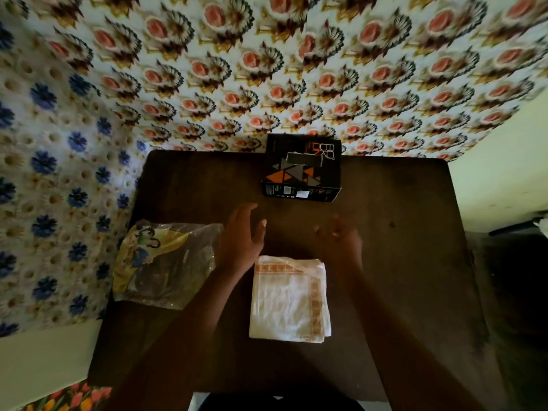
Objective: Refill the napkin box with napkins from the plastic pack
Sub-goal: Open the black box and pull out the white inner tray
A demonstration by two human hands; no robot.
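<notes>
Two empty hands, left hand and right hand spread, napkins between, napkin box beyond.

**Paper, plastic, card and dark wood**

Just behind the left hand lies soft, crinkled paper: matt white napkins. To its left, a glossy, wrinkled plastic pack. Beyond it, a smooth printed cardboard napkin box on the dull wooden desk.

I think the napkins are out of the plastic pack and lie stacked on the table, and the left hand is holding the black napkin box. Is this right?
Not quite. The head view shows the left hand open above the table, touching nothing; the black napkin box stands apart, at the far edge. The rest is right: the napkins lie stacked on the table, out of the plastic pack.
</notes>
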